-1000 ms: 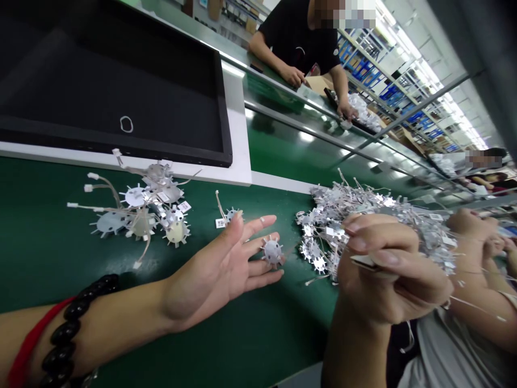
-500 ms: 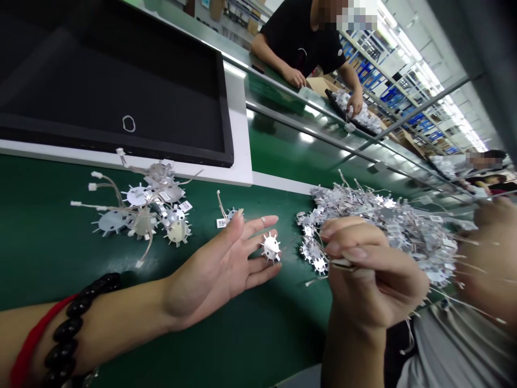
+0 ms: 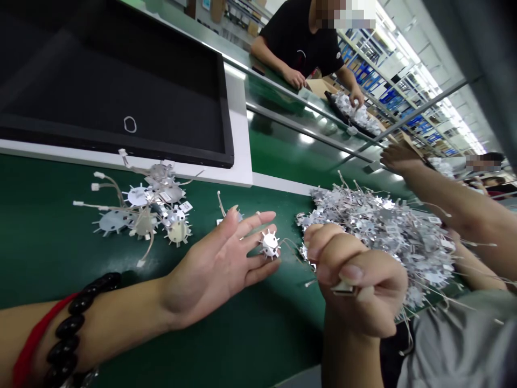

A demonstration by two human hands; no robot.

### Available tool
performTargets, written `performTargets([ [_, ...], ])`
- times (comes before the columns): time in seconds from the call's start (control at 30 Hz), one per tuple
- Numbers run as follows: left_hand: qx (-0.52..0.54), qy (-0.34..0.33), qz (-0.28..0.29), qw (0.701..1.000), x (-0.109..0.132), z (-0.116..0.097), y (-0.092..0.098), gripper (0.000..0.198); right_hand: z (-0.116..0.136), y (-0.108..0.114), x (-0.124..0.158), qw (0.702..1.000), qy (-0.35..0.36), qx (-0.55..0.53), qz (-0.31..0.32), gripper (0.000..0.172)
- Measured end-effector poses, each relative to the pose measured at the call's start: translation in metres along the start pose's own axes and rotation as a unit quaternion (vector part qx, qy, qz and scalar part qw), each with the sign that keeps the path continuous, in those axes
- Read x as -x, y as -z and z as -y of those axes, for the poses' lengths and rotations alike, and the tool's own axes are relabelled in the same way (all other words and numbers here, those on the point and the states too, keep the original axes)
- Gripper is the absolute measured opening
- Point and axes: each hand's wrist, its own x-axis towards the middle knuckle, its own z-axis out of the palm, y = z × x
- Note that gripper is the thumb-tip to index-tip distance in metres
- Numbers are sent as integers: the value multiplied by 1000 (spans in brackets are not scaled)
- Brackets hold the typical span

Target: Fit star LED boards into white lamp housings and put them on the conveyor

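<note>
My left hand (image 3: 220, 269) is palm up with fingers stretched and spread. Against its middle and ring fingers lies a silver toothed disc (image 3: 270, 243), a thin wire running from it towards the right. My right hand (image 3: 359, 280) is closed in a pinch, thumb against curled fingers, on a small flat piece (image 3: 343, 290) with a pale, shiny edge; its kind is unclear. Behind my right hand spreads a large heap of wired silver discs (image 3: 388, 221). Partly hidden behind my left thumb, another wired disc (image 3: 238, 214) lies on the green table (image 3: 258, 334).
Several wired discs (image 3: 141, 215) lie grouped at the left. Behind them a black tray (image 3: 169, 108) holding a pale ring (image 3: 130, 124) rests on a white board (image 3: 240, 134). A person's arm (image 3: 452, 188) reaches over the heap. Beyond the metal rail (image 3: 307, 132), a co-worker (image 3: 299, 43) handles white parts.
My right hand has shifted slightly left and down, still pinching. The neighbouring person's arm, blurred at the right before, now stretches out behind the heap. My left hand has barely moved.
</note>
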Motion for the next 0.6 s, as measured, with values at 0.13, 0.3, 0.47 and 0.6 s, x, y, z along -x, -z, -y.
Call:
performTargets([
  [0.13, 20, 6, -4, 1000, 0, -1, 1, 82, -3, -1, 0, 995, -67, -12, -78, 15],
  [0.3, 33, 25, 2, 999, 0, -4, 3, 77, -12, 0, -4, 951, -185, 31, -246, 8],
  [0.47, 16, 39, -4, 999, 2, -5, 4, 74, -16, 2, -6, 938, -178, 24, -296, 8],
  [0.6, 11, 42, -1, 999, 1, -4, 5, 76, -12, 3, -4, 945, -163, 52, -278, 10],
])
